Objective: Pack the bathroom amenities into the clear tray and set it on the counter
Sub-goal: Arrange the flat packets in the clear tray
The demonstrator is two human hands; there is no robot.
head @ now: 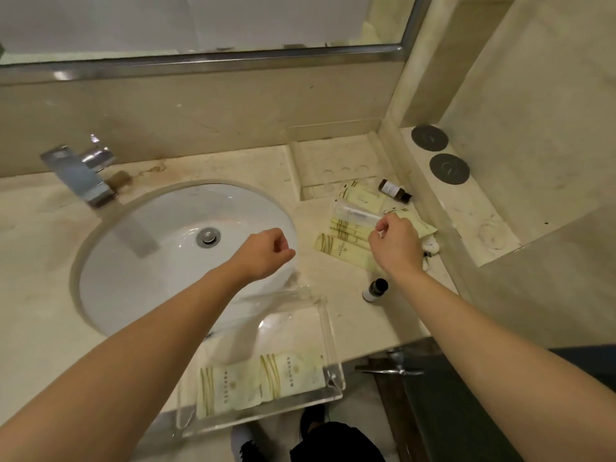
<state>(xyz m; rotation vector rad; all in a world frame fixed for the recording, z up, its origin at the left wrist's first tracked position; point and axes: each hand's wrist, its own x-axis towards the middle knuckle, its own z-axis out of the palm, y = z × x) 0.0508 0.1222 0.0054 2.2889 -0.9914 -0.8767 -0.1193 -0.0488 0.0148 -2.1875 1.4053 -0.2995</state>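
Packing partly done: two cream packets (260,378) already in the clear tray (335,365), at the near counter (233,168) edge beside the sink (173,248). Left to pack: about four cream packets (340,243) (overlapping, exact count uncertain), a clear-wrapped item (358,213), and two small bottles, one brown (394,191), one white with dark cap (375,290). Right hand (396,243) pinching the clear-wrapped item over the pile. Left hand (263,253) above the sink, fingers curled, holding nothing visible.
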